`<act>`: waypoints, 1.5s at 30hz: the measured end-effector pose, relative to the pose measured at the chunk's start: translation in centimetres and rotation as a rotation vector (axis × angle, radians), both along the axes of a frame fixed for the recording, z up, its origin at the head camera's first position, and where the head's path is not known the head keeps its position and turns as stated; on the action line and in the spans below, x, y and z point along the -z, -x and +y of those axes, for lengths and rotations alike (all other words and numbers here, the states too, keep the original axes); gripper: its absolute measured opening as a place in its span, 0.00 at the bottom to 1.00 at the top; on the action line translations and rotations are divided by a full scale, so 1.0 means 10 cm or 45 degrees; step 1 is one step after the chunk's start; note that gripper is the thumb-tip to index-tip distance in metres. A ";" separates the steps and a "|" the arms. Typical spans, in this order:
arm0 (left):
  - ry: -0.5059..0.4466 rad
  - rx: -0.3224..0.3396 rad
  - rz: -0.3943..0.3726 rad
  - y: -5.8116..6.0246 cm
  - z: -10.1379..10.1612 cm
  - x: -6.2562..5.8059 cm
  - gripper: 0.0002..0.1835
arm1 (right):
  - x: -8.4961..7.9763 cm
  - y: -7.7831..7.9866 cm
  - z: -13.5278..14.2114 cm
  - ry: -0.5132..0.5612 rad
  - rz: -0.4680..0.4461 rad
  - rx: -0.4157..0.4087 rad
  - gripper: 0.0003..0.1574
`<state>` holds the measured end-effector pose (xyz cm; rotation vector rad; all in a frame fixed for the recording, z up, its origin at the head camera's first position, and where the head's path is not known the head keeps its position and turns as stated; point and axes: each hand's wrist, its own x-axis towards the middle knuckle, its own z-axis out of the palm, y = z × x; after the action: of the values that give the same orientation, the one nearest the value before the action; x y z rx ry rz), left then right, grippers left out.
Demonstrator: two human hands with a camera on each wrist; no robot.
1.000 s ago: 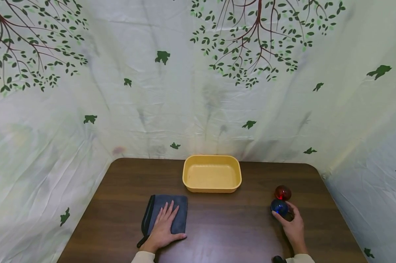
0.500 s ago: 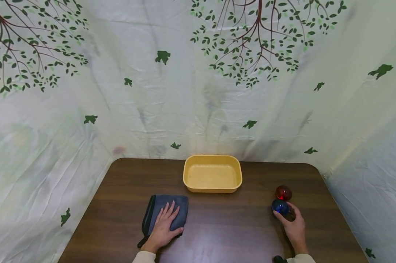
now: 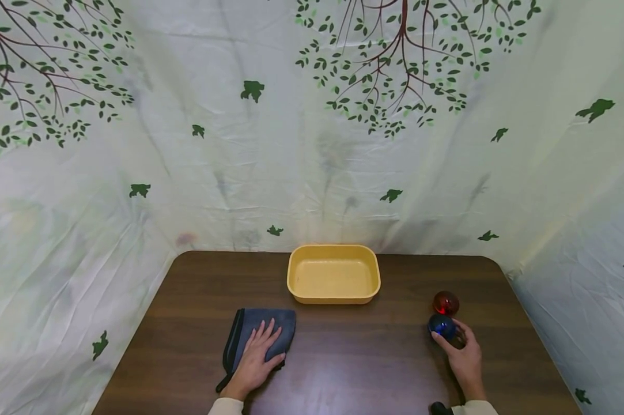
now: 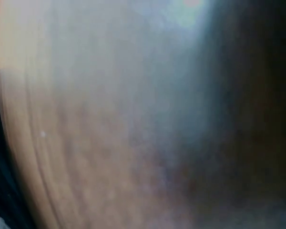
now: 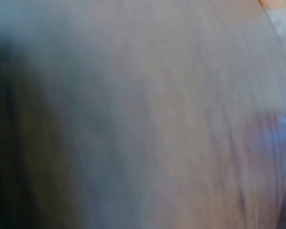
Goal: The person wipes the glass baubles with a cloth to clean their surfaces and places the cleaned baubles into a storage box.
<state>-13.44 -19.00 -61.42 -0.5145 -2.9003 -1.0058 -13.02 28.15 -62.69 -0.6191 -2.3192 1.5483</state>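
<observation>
In the head view my left hand (image 3: 254, 358) lies over a dark blue-grey folded cloth (image 3: 283, 329) with a black edge on its left. Its fingers are straight and spread, and the thumb rests at the cloth's near right side, where the edge is drawn in. To the right, my right hand (image 3: 463, 351) holds a shiny see-through blue ball (image 3: 441, 327) between thumb and fingers. Just behind it sits a red ball (image 3: 446, 302) of similar size. The left wrist view catches dark cloth (image 4: 5, 181) along its left border.
A yellow rectangular basin (image 3: 334, 300) stands at the table's back edge, between the hands. Brown wooden table (image 3: 363, 357) lies between the cloth and the balls. Behind hangs a pale curtain (image 3: 291, 161) with leaf prints.
My left thumb has drawn in toward the palm, and the cloth's near right corner has gathered in with it. The right hand and both balls stay about where they were.
</observation>
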 end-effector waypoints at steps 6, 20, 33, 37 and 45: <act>-0.098 -0.043 0.007 0.00 -0.01 0.00 0.27 | -0.01 0.00 -0.01 0.002 0.002 0.014 0.39; -0.229 -0.190 0.043 0.00 -0.02 0.02 0.21 | -0.01 -0.02 -0.01 0.002 -0.007 0.058 0.38; -0.517 -0.330 -0.004 -0.06 -0.06 -0.12 0.25 | -0.23 -0.01 -0.04 0.202 -0.025 0.010 0.41; -0.576 -0.400 -0.042 -0.09 -0.07 -0.19 0.26 | -0.34 0.00 -0.14 0.257 0.009 -0.016 0.41; -0.784 -0.544 -0.100 -0.14 -0.05 -0.32 0.25 | -0.47 0.01 -0.42 0.404 0.122 -0.103 0.37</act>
<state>-12.06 -19.50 -58.22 0.1710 -2.3845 -1.7312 -13.12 23.93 -58.01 -0.5130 -2.0688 1.9593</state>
